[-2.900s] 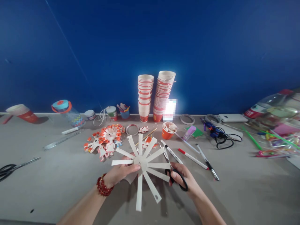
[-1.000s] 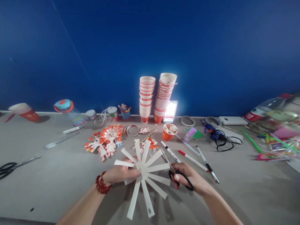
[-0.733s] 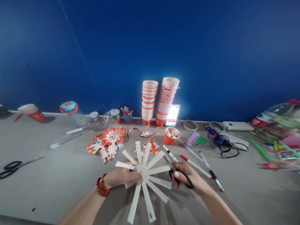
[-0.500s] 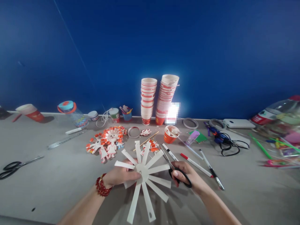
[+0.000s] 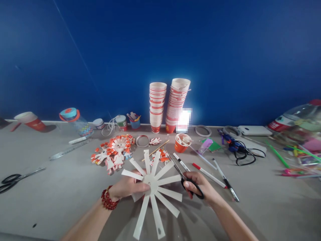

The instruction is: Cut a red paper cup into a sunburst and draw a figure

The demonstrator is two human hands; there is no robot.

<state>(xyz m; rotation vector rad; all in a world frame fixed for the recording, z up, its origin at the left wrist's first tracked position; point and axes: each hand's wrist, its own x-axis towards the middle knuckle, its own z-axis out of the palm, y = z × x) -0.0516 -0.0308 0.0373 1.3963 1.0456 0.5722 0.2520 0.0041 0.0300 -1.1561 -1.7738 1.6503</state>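
White star [image 5: 153, 182] above the table [image 5: 62, 190] — left hand [image 5: 126, 188] pinching it, thumb on its hub, other fingers mostly hidden behind, right hand [image 5: 207, 190] with fingers curled round scissors [image 5: 184, 180] just right of the star, figures [image 5: 118, 147] beyond its left side, cup [image 5: 182, 147] beyond its right.

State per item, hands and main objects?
Left hand: gripping paper wheel
Paper wheel: cut into splayed strips
Right hand: gripping right scissors
Right scissors: blade gap unclear
Left scissors: lying, apparently closed
Left cup stack: upright
Right cup stack: leaning right
Orange cup: upright, holding scraps
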